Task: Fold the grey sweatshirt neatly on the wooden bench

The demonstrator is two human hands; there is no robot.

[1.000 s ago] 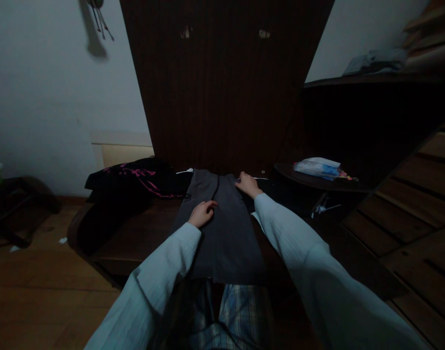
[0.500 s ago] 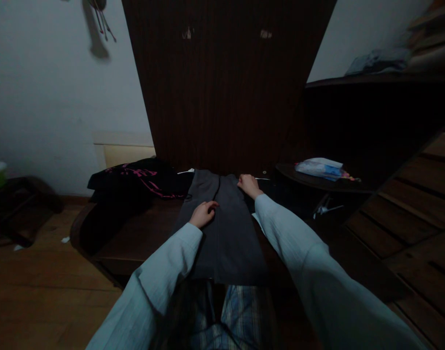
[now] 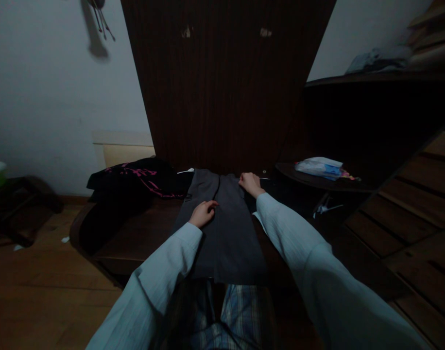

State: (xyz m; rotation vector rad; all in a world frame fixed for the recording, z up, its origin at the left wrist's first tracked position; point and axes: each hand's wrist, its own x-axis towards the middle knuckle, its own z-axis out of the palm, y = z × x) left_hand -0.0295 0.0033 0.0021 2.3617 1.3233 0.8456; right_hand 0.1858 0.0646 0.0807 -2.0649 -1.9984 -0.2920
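A grey garment [image 3: 226, 228] lies flat and lengthwise on a dark wooden table [image 3: 135, 238] in front of me. My left hand [image 3: 203, 213] rests on its left half, fingers curled and pressed onto the cloth. My right hand [image 3: 250, 183] is at the garment's far right corner, fingers closed on the edge of the fabric. Both arms wear pale blue sleeves.
A black garment with pink print [image 3: 135, 177] lies at the table's far left. A dark wardrobe [image 3: 222, 82] stands behind. A small round table [image 3: 310, 177] at the right bears a white and blue packet [image 3: 319, 166]. Wooden steps [image 3: 408, 204] rise at the right.
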